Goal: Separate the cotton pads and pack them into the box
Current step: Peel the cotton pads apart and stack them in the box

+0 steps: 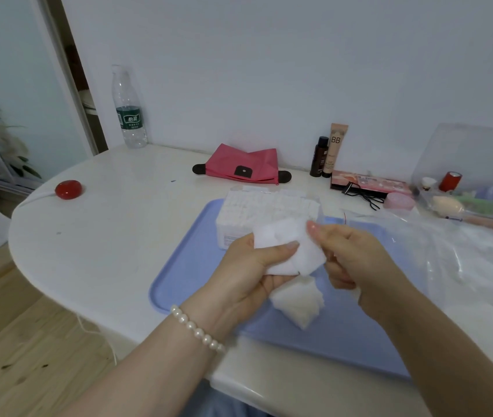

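Left hand (pixel 248 266), cotton pads (pixel 287 248) under thumb

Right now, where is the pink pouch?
In the head view the pink pouch lies at the back of the white table against the wall, behind the box of cotton pads, with the water bottle off to its left.

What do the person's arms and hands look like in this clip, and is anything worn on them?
Both forearms are bare, with no sleeves in view. The left hand has a bracelet of white pearl-like beads at the wrist. The right hand wears nothing visible. The nails look plain or lightly glossy.
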Demonstrator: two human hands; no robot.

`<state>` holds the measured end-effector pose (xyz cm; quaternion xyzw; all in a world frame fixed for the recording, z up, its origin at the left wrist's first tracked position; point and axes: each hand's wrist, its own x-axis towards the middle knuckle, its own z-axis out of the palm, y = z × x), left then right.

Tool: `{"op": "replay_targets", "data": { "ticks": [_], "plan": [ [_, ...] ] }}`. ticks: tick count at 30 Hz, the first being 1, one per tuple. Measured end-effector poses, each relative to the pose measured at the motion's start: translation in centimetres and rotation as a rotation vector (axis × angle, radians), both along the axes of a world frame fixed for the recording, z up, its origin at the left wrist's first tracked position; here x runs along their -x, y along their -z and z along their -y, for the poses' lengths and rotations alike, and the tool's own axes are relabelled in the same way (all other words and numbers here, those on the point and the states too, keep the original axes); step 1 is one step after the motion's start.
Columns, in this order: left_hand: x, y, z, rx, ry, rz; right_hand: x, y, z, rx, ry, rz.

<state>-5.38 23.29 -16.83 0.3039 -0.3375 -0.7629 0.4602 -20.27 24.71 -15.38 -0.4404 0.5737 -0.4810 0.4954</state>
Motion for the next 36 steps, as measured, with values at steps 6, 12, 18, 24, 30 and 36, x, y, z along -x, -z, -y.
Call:
{"op": "replay_targets", "data": {
  "ticks": [6,12,18,24,30,36],
  "plan": [
    [-0.1,0.2,0.3,-0.084,-0.019,-0.197,0.4,0.7,0.2,0.18,0.266,0.17],
    [0.7,0.8,0.4,-0.046,-0.012,-0.151,-1.5,0.7,-0.6,0.151,0.005,0.399],
    [1.0,1.0,0.4,-0.036,0.049,-0.129,-2.1,1.0,-0.8,0.149,0.205,0.185],
    [1.2,0.7,0.2,-0.101,0.101,-0.204,-2.5,1.2,-1.0,0.281,0.303,0.118],
    [1.0,0.5,0.2,-0.032,0.13,-0.112,-2.6,1.4,-1.1,0.321,0.303,0.06],
    [0.7,1.2,0.6,0.006,0.093,0.014,-2.7,1.3,-1.0,0.257,0.28,0.021]
  ]
}}
